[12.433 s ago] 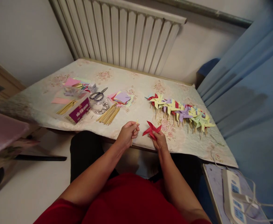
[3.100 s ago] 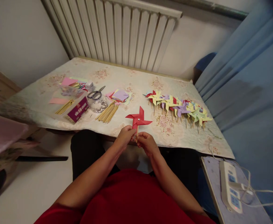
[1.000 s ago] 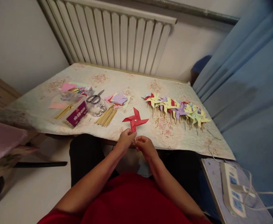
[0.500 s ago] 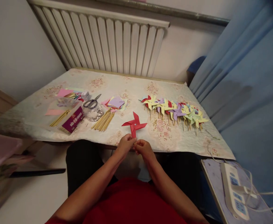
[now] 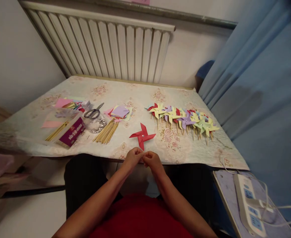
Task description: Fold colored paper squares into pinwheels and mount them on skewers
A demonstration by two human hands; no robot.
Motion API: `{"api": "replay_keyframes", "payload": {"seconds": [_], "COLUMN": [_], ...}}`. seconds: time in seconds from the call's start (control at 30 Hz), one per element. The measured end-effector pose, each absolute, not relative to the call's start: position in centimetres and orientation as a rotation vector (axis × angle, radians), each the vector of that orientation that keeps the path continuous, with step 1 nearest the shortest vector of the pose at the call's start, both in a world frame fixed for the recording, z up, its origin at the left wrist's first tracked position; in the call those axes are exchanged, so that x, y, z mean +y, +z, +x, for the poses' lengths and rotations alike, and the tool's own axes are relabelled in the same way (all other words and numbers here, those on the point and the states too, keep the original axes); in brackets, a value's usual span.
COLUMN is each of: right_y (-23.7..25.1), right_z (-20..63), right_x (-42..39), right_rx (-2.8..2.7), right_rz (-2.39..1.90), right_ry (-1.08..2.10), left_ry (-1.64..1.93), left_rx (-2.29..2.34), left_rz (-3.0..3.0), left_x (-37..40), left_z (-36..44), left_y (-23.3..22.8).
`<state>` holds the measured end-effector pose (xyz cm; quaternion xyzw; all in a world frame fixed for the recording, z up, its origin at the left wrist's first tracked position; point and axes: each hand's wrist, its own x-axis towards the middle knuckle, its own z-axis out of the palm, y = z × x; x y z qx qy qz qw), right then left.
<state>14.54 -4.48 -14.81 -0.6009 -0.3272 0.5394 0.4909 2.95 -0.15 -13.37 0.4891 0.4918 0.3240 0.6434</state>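
A red paper pinwheel (image 5: pixel 143 136) with a small shiny pin at its centre stands just beyond my fingertips, near the table's front edge. Right below its lowest blade, my left hand (image 5: pixel 133 157) is closed in a pinch on the pinwheel's lower end. My right hand (image 5: pixel 152 160), also closed, meets the left fingertips at the same spot. The fingers hide whatever stick is there. To the left lie a bundle of thin wooden sticks (image 5: pixel 106 131), a clear dish of shiny pins (image 5: pixel 96 124) and scissors (image 5: pixel 93 113).
Several finished pinwheels (image 5: pixel 185 119) lie in a row at the right. Stacked paper squares (image 5: pixel 120 112) and a purple-labelled box (image 5: pixel 72 133) are on the left of the flowered tablecloth (image 5: pixel 132 89). A power strip (image 5: pixel 250 205) sits at the lower right.
The red pinwheel's lowest blade now stands slightly clear of the left fingers, which have slid a little lower. Both hands stay together; the camera view has shifted slightly.
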Motion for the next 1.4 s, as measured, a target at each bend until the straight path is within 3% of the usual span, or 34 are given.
{"api": "replay_keyframes", "payload": {"seconds": [1.4], "right_y": [-13.8], "right_z": [12.7], "right_x": [-6.0], "right_rx": [-0.884], "right_rz": [-1.420], "right_ry": [1.353], "left_ry": [0.823], "left_rx": [1.075], "left_rz": [1.038], "left_x": [-1.8], "left_z": [0.9], "left_y": [-11.9]}}
